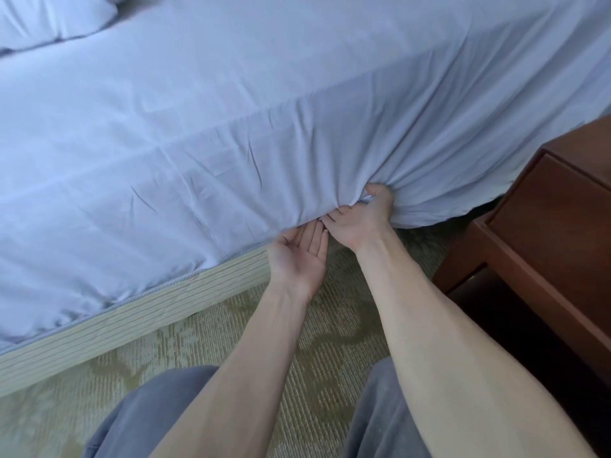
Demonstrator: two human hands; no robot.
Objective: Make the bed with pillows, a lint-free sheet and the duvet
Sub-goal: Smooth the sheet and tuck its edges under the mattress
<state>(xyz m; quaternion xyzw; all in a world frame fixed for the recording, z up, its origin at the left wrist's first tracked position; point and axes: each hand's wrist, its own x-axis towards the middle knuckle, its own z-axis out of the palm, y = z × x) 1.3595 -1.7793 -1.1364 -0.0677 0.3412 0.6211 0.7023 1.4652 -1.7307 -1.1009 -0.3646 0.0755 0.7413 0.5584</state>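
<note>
One pale blue sheet fills the upper and middle of the frame. It lies over the top of the bed and hangs down the near side, with creases fanning out toward a gathered point at centre right. At lower left its hem meets a corded mattress edge.

One patterned olive and cream carpet covers the floor across the bottom of the frame.

One dark red-brown wooden nightstand stands at the right edge, just beside the hanging sheet. One drawer front is visible.

Two bare forearms reach up from the bottom centre, above two legs in grey trousers at the lower edge.

One beige ribbed bed base runs diagonally from lower left toward the centre, directly under the sheet's hem.

One white pillow, partly cut off, rests on the sheet in the upper left corner.

Two hands meet at the sheet's lower edge, at centre right, touching or nearly touching each other. The right hand grips a bunched fold of the sheet. Its thumb presses on top of the gather and its fingers are curled in under the cloth, mostly hidden. The left hand lies palm up just left of it, with its fingers straight and close together. Its fingertips touch the underside of the sheet's edge and clasp nothing.
</note>
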